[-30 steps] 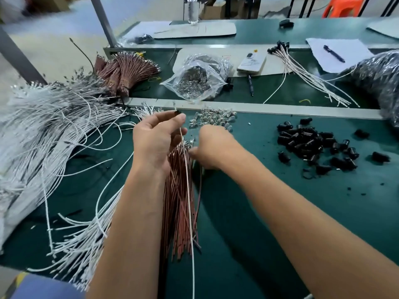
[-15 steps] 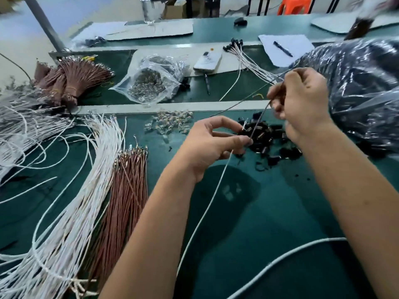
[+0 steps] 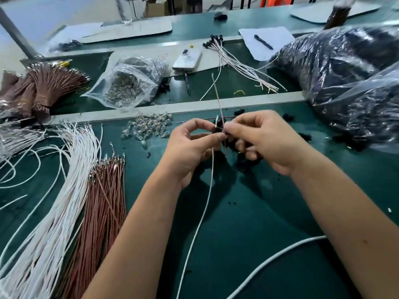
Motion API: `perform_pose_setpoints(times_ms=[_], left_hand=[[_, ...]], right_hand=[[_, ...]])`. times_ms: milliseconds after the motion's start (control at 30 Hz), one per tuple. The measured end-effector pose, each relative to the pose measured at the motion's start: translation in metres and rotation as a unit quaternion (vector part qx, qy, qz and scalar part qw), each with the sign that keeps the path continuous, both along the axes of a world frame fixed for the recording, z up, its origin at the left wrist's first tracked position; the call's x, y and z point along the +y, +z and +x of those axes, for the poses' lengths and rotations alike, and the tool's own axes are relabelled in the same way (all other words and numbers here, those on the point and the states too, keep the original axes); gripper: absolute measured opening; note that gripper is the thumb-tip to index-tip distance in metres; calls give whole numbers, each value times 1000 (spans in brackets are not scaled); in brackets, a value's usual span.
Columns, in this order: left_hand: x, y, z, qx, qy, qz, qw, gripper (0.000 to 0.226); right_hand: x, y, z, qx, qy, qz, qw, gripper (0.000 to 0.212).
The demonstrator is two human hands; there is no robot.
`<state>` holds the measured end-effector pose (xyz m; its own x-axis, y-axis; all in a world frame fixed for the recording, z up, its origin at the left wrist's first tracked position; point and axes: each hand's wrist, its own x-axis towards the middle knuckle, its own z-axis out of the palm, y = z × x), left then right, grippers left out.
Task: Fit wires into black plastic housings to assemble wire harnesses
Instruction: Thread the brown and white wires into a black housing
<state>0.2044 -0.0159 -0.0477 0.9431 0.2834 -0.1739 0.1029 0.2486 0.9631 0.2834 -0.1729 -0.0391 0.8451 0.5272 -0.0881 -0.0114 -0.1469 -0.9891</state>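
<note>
A loose pile of small black plastic housings [image 3: 244,145] lies on the green table mat [image 3: 248,223], mostly hidden behind both hands. The left hand [image 3: 190,147] pinches a thin white wire [image 3: 199,221] near its tip; the right hand [image 3: 265,139] pinches a thin brown wire [image 3: 218,98] (standing upright). Half a second ago the hands were apart; now their fingertips meet.

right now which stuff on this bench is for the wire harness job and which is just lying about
For the job:
white wire in left hand
brown wire in right hand
black housings
brown wire bundle

Lying about:
phone
pen
paper sheet
</note>
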Motion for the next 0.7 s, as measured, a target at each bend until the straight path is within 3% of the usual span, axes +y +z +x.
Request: perform_pose_setpoints(times_ms=[267,467,700], left_hand=[[2,-9,-3,-19,-15,17,1000,22],[5,-10,-5,-30,-19,-7,999,25],[5,-13,-4,-55,-34,-12,998,26]], right_hand=[[1,-13,-8,24,0,55,998,7],[0,-16,-7,37,-30,134,990,17],[-2,-14,-7,-43,-69,258,963,11]])
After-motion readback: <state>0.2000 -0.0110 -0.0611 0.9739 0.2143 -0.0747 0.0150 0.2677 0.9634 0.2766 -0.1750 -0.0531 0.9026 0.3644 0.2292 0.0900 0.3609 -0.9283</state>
